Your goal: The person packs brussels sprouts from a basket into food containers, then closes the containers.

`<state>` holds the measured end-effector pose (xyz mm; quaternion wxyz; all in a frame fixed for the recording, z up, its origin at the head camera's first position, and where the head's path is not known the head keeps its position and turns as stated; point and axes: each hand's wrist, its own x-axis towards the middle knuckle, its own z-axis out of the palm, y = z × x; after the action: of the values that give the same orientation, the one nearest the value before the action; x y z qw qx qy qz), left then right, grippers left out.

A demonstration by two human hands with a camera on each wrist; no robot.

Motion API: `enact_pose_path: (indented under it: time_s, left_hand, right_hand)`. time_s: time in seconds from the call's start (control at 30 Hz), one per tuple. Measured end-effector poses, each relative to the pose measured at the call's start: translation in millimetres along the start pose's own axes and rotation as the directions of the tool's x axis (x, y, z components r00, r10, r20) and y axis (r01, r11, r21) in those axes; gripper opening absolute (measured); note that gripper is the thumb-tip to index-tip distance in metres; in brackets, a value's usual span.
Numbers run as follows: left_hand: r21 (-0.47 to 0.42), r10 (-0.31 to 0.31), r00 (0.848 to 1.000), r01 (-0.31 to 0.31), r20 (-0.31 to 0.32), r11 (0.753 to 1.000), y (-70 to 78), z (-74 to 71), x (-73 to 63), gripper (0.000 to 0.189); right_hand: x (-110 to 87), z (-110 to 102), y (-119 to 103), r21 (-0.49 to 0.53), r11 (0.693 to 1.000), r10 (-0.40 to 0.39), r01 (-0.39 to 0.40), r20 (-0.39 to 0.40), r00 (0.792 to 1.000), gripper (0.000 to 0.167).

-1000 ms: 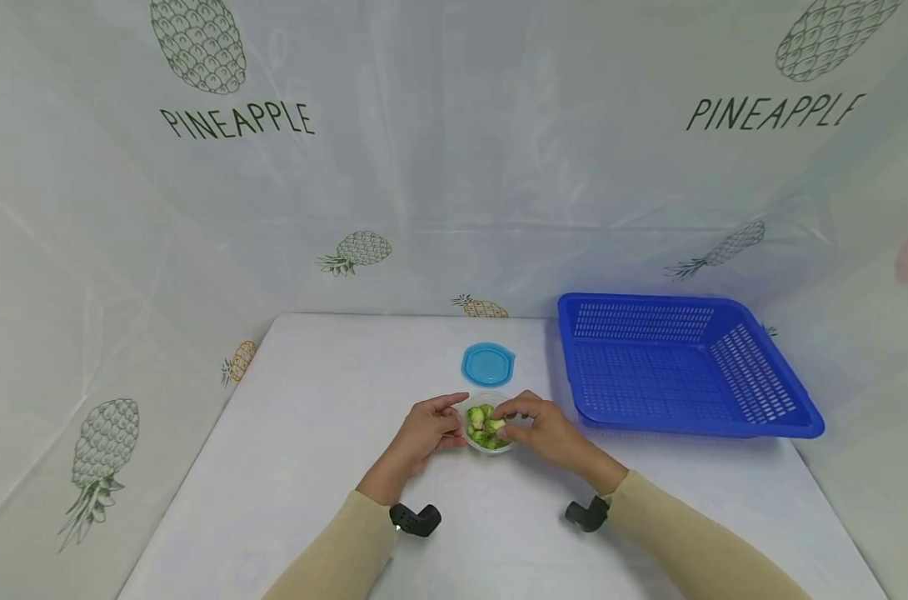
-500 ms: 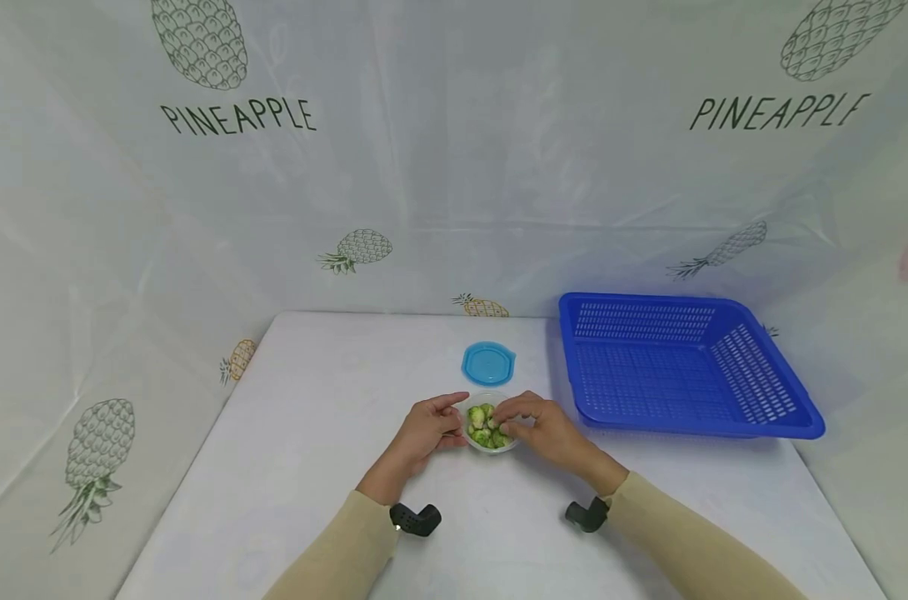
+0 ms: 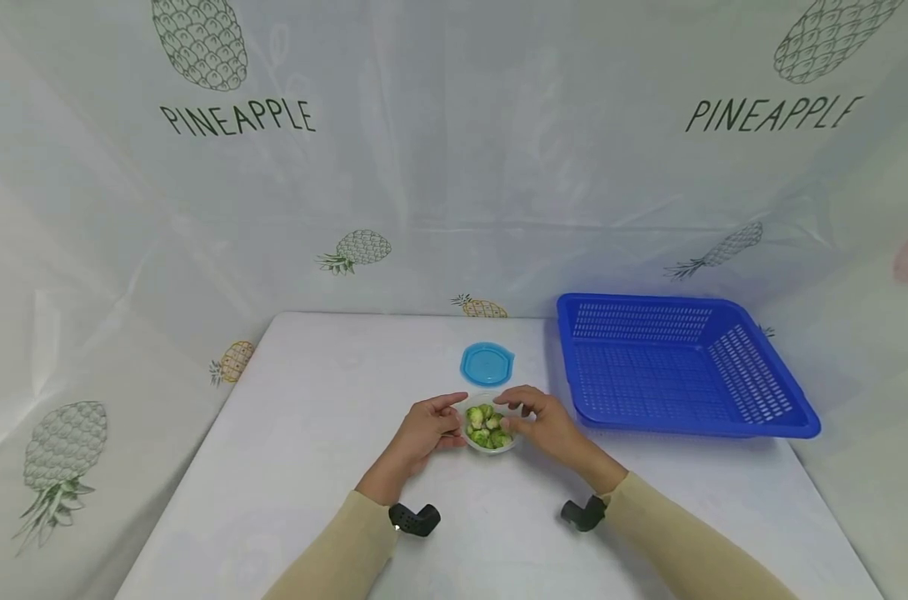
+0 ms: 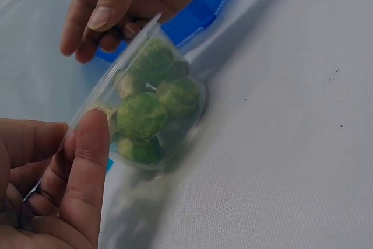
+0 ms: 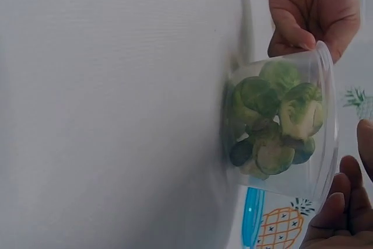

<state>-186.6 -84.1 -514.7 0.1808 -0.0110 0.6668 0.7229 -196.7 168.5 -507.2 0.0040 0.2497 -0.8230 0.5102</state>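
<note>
A clear round plastic tub (image 5: 330,115) stands on the white table, with several Brussels sprouts (image 3: 486,427) inside, some showing pale cut ends. At its left side, my left hand (image 3: 430,429) pinches the rim; in the left wrist view the thumb (image 4: 87,161) lies against the outside of the tub. Over the right edge hovers my right hand (image 3: 540,423), fingers loosely bent and nothing held between them. From the left wrist view, that right hand (image 4: 125,7) appears just above the rim, apart from the sprouts.
Behind the tub lies a light blue lid (image 3: 487,365) flat on the table (image 3: 334,400). A large blue slotted basket (image 3: 641,379) stands at the right. A pineapple-print sheet (image 3: 454,175) hangs behind and beside the table.
My right fingers have drawn back from the sprouts toward the tub's right rim and spread apart. The sprouts sit rearranged in the tub. My left hand has stayed at the rim.
</note>
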Motion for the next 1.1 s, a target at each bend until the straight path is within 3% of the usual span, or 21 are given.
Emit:
enact_pose_path:
  time_s: [0.3,0.43,0.73,0.93,1.1]
  left_hand:
    - [0.011,0.001,1.000,-0.001,0.000,1.000,0.1,-0.2,-0.4,0.050]
    - [0.005,-0.002,1.000,0.002,0.003,1.000,0.9,0.3,-1.2,0.050]
    - [0.039,-0.018,1.000,0.018,0.006,0.999,2.9,0.4,-1.7,0.051]
    - [0.097,-0.044,0.999,0.045,-0.013,0.994,11.1,-5.2,0.6,0.054]
    - [0.116,-0.030,0.997,0.038,-0.066,0.993,23.8,-12.6,5.6,0.051]
  right_hand:
    - [8.7,-4,-2,0.020,0.998,0.053,-0.053,-0.007,0.999,0.038]
    - [13.0,-7,-8,0.028,0.993,0.119,-0.118,-0.019,0.993,0.037]
    - [20.7,-16,-21,0.012,0.970,0.241,-0.242,0.038,0.970,0.041]
    - [30.9,-18,-26,0.038,0.958,0.285,-0.283,-0.063,0.956,0.044]
    - [42.0,-21,-30,0.161,0.927,0.361,-0.338,-0.148,0.921,0.047]
